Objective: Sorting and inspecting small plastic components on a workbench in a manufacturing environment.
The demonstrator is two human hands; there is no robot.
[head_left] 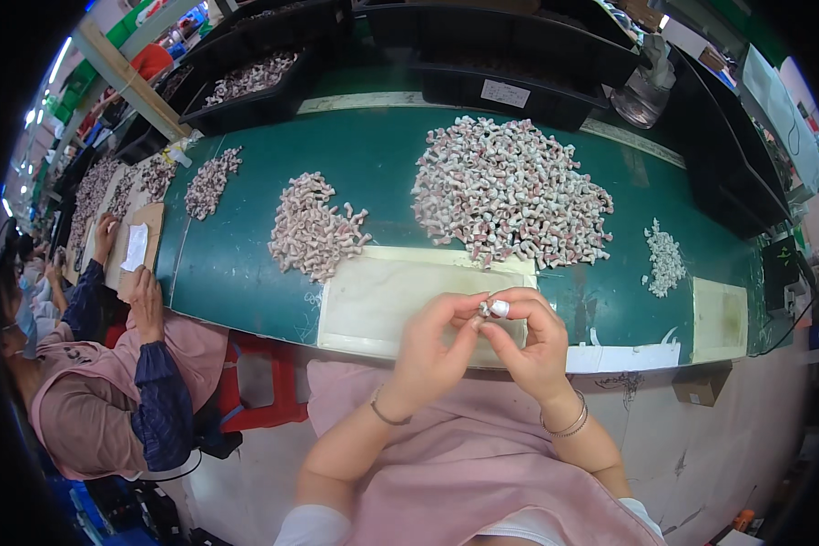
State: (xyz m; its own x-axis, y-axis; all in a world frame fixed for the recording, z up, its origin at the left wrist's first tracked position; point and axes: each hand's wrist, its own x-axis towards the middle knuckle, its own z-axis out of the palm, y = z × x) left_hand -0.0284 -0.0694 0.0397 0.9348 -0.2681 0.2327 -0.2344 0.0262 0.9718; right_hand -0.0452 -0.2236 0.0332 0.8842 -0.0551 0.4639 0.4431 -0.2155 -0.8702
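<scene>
Near the front edge of the green table, my left hand [430, 344] and my right hand [537, 350] meet fingertip to fingertip. Both pinch one small pale piece [484, 311], mostly hidden by the fingers. Something white, like tape or a finger cover, wraps a fingertip of the right hand. Under the hands lies a pale rectangular mat [373, 296]. Just beyond it spreads a large heap of small white-and-pink knobbed pieces [510, 191]. A smaller pinkish heap [314, 227] is to the left, and a little pile of white bits [664, 259] to the right.
Black bins [510, 86] line the table's back, one holding more pieces. A glass jar [643, 91] stands back right. On the left a co-worker [109, 391] in a pink apron works beside a cardboard sheet [141, 241]. A red stool [264, 382] is between us.
</scene>
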